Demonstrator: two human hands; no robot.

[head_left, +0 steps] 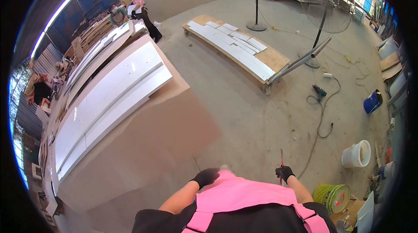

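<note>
My right hand (285,172), in a black glove, is closed round a thin red stick-like tool (282,159) that points up and away from me; its exact kind is too small to make out. The tool hangs over the bare concrete floor, touching nothing else. My left hand (206,177), also black-gloved, rests by the upper left edge of my pink apron (248,191). Its fingers are partly hidden there, so I cannot see whether it holds anything. To the left lie long white panels (117,89) on a large brown-covered stack (174,132).
A low wooden platform (278,58) carries several white strips, with metal pipes at its near end. A corded drill (319,92) lies on the floor, its cable trailing. Pedestal fans (256,2), buckets (356,154) and a green hose reel (332,197) stand around. Two people (140,4) are far left.
</note>
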